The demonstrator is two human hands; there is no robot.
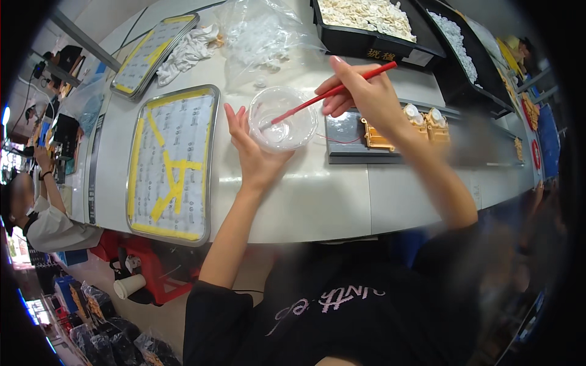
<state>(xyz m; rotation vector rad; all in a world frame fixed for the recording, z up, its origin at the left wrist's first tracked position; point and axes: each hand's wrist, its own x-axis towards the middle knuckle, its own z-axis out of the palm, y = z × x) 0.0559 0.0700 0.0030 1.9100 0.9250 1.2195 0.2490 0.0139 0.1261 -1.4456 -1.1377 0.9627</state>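
Observation:
My left hand [259, 161] is closed around the near left side of a clear plastic bowl [298, 133] above the worktable. In my right hand [369, 91] is a thin red-handled brush [310, 104], pinched between the fingers at a slant. Its tip reaches down inside the bowl; whatever the bowl contains is too faint to tell. Close by my right forearm, several amber-coloured plastic parts [379, 137] with white round pieces on top sit on a grey rail [346, 152], partly covered by the arm.
Left of the bowl lies a metal tray [192, 158] lined with patterned sheet and yellow tape; similar stacked trays [143, 61] stand behind it. A white cloth [189, 55] and a clear plastic bag [256, 39] lie at the back. Black bins [342, 39] hold small pale pieces. A person [58, 222] works at far left.

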